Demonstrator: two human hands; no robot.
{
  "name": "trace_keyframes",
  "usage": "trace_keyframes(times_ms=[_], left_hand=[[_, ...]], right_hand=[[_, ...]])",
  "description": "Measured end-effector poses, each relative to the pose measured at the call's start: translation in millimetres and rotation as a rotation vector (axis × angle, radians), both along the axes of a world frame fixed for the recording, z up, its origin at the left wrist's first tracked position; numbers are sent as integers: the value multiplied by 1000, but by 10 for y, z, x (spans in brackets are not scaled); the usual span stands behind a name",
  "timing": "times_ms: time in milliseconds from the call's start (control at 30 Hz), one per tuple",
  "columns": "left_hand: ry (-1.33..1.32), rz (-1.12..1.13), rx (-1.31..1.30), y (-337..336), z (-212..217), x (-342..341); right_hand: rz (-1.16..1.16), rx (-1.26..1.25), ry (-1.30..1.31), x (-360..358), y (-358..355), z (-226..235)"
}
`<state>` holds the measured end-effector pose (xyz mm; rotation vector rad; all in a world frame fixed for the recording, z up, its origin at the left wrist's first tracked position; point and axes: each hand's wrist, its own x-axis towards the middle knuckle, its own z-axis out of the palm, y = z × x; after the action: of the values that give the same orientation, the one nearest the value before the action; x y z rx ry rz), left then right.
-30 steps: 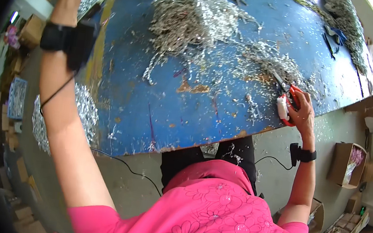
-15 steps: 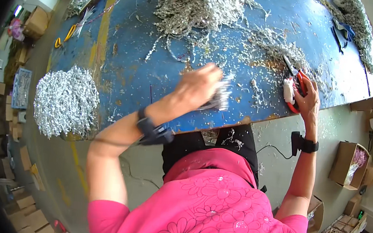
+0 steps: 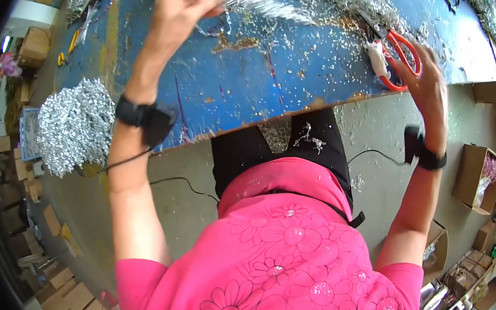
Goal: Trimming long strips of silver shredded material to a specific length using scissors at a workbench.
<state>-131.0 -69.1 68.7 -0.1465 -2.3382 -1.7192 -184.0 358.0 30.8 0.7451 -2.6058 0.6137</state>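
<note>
Tinsel, a silvery, feathery tuft, is hanging pinched in our left hand over the far side of the table, clear of the litter. Our right hand is gripping red-handled scissors near the table's right near edge, blades pointing inward toward shiny scraps strewn across chipped blue paint.

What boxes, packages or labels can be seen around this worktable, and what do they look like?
Open cardboard box: on the floor at right, brown, with pink stuff inside.
Flat cardboard box: by the table's right end, brown.
Small cardboard box: far left, brown, closed.
Stacked cartons: lower left floor, brown.
Blue crate: left, beside a silver tinsel heap.
No labels or screens can be made out.
</note>
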Motion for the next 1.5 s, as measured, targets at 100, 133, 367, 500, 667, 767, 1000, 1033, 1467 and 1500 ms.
trace_keyframes(times_ms=[100,133,367,500,667,767,1000,1033,1467,1500], left_hand=[[-54,144,-5,-363,-183,526],[-57,185,22,-449,-268,654],[-58,228,185,-471,-233,1095],[-77,208,186,-334,-207,1175],[-72,173,240,-230,-173,1181],[-126,179,264,-161,-228,1112],[-238,264,43,-21,-37,1370],[-247,272,55,-12,-56,1400],[69,21,104,59,232,1298],[2,79,169,-5,190,1350]], right_hand=[[131,-87,0,796,-59,-244],[352,-65,-360,1110,-243,-367],[620,155,-397,835,-469,-1870],[131,-21,-337,904,-583,-2429],[821,193,-1106,954,-1122,-1211],[1197,-81,-595,1274,-1691,-1120],[1157,388,-892,1086,-1445,-904],[1156,193,-1132,1046,-1478,-417],[840,-153,-792,509,-1897,410],[870,-140,-789,421,-1797,357]])
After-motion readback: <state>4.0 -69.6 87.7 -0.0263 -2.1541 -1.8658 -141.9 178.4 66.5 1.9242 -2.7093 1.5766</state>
